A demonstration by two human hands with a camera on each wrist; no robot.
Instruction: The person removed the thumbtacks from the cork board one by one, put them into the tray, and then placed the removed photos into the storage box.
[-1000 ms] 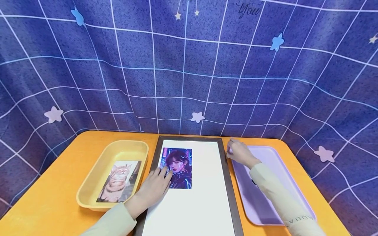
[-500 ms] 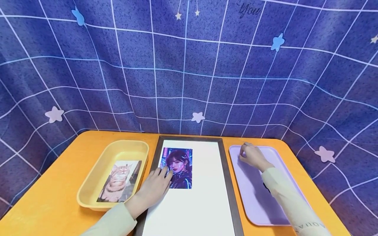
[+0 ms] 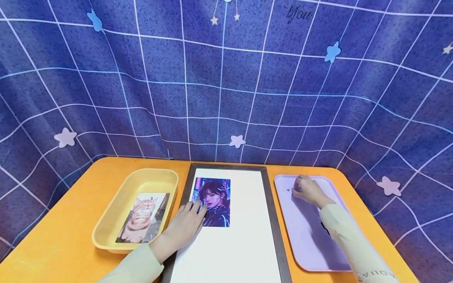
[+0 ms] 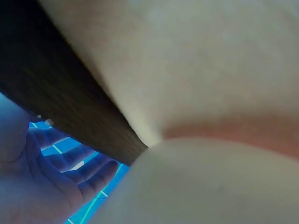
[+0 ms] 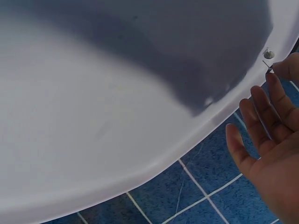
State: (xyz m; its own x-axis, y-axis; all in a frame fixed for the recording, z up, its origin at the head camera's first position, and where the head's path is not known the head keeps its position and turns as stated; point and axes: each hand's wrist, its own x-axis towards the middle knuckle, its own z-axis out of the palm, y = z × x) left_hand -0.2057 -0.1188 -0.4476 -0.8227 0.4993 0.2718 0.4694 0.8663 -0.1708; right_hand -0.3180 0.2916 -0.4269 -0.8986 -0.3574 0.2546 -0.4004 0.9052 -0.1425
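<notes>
In the head view my left hand [image 3: 185,226] rests its fingers on the left edge of a picture card [image 3: 216,196] showing a dark-haired figure in purple and blue. The card lies at the upper left of a white board [image 3: 247,243] with a dark frame. My right hand [image 3: 311,191] is low over the far end of a lilac tray [image 3: 301,243]. In the right wrist view its thumb and index finger pinch a small thumbtack [image 5: 269,69], its thin point showing. Beside them on the tray lies another thumbtack [image 5: 268,54], point up.
A yellow basin [image 3: 106,224] to the left holds a cat picture card [image 3: 139,218]. Some black object [image 3: 325,228] on the tray is mostly hidden by the right sleeve. The orange table [image 3: 63,232] ends at a blue gridded curtain [image 3: 205,102] behind.
My right hand has moved right, from the gap beside the board onto the tray's far end. A small thumbtack now shows beside its fingers. My left hand has stayed on the card.
</notes>
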